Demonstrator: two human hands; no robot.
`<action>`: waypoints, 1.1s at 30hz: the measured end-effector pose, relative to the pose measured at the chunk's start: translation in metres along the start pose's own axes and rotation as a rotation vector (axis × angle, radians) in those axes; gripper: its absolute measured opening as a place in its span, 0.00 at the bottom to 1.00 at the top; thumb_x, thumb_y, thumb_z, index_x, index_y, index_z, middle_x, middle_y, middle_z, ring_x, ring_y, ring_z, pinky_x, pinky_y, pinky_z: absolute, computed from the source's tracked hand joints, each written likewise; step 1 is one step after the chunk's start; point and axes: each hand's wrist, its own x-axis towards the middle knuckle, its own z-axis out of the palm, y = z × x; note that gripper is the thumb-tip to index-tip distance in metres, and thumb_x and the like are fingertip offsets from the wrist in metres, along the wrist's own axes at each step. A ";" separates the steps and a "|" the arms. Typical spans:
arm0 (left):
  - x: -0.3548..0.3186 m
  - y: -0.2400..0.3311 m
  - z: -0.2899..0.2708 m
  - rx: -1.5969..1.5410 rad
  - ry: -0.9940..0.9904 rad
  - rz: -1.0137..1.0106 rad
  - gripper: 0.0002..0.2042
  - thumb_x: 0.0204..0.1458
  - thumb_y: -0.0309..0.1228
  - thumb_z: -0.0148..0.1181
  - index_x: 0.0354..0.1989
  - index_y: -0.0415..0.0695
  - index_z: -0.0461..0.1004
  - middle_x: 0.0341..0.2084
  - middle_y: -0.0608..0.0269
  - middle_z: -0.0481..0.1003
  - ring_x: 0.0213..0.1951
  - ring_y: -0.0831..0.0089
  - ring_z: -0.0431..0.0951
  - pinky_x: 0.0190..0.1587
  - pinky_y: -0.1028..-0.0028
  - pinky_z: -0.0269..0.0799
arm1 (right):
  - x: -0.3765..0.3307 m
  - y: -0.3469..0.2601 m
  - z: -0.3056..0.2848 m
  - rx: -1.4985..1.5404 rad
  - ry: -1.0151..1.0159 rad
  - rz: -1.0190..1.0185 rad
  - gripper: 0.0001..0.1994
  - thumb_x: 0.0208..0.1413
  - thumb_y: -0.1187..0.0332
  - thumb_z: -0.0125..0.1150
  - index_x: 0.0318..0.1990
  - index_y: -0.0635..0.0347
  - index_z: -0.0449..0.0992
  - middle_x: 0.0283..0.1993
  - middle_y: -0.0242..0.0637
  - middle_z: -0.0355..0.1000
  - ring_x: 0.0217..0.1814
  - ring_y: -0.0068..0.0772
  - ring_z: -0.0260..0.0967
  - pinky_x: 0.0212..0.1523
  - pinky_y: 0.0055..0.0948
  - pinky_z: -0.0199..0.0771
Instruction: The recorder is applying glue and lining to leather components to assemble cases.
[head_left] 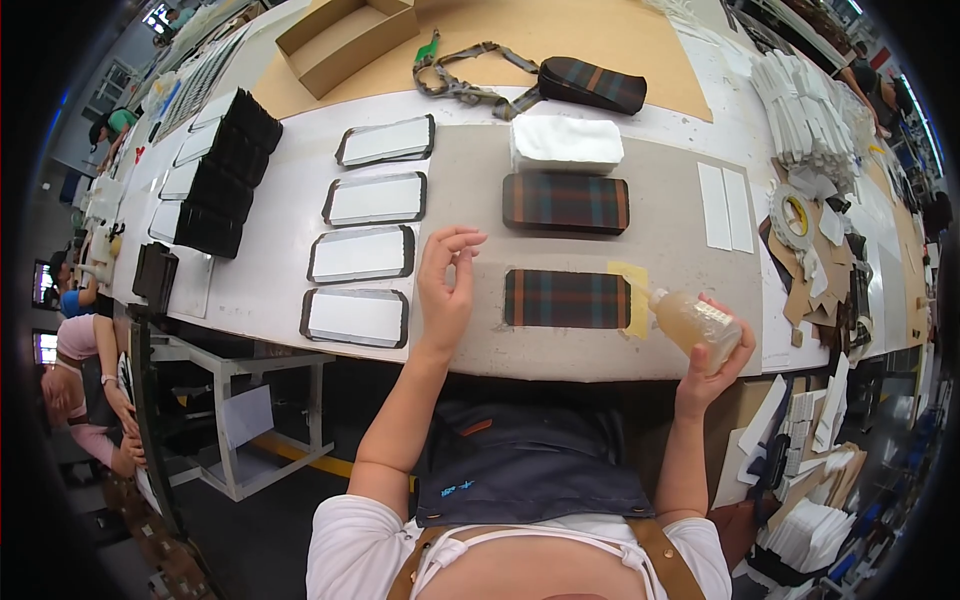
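Observation:
My right hand (722,362) is wrapped round a clear squeeze bottle (695,322) of pale yellowish liquid. The bottle is tilted, its white tip close to a yellow strip (634,300) at the right end of a dark plaid panel (567,299). Raised left of that panel, my left hand (447,290) has its fingers loosely bent and holds nothing. Beyond the panel lies a thicker plaid piece (566,203), with a white padded block (566,145) behind it. White panels with dark edges (354,317) form a column left of my left hand.
Black folded pieces (215,205) stand in a row at far left. At the back are an open cardboard box (345,45), a plaid case (592,85) and a patterned strap (455,85). Tape rolls (793,215) and scraps lie right. A person (88,385) works at far left.

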 end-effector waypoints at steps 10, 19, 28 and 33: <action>-0.001 -0.002 -0.001 -0.013 0.002 0.003 0.08 0.67 0.20 0.51 0.47 0.38 0.78 0.50 0.61 0.75 0.45 0.75 0.75 0.51 0.75 0.71 | -0.004 0.000 0.001 -0.066 -0.013 -0.061 0.33 0.62 0.51 0.68 0.63 0.60 0.58 0.62 0.54 0.67 0.66 0.57 0.70 0.68 0.53 0.69; -0.001 -0.003 -0.002 -0.014 0.003 -0.001 0.09 0.67 0.20 0.50 0.46 0.38 0.78 0.50 0.61 0.75 0.45 0.75 0.75 0.52 0.75 0.71 | -0.010 -0.001 0.016 -0.050 -0.041 -0.115 0.34 0.61 0.51 0.70 0.62 0.61 0.58 0.60 0.56 0.67 0.65 0.58 0.71 0.67 0.54 0.72; -0.002 -0.001 -0.003 -0.029 0.020 0.009 0.09 0.67 0.20 0.50 0.46 0.39 0.79 0.49 0.60 0.75 0.46 0.75 0.75 0.51 0.75 0.72 | -0.015 -0.007 0.053 0.047 -0.193 -0.216 0.34 0.59 0.56 0.73 0.61 0.61 0.58 0.60 0.59 0.67 0.64 0.58 0.71 0.67 0.55 0.72; 0.000 -0.002 -0.003 -0.034 0.041 0.036 0.13 0.60 0.12 0.50 0.45 0.39 0.79 0.48 0.57 0.75 0.46 0.69 0.77 0.49 0.73 0.77 | -0.018 -0.005 0.072 0.090 -0.270 -0.268 0.35 0.57 0.59 0.75 0.62 0.61 0.58 0.61 0.60 0.67 0.64 0.60 0.71 0.66 0.53 0.74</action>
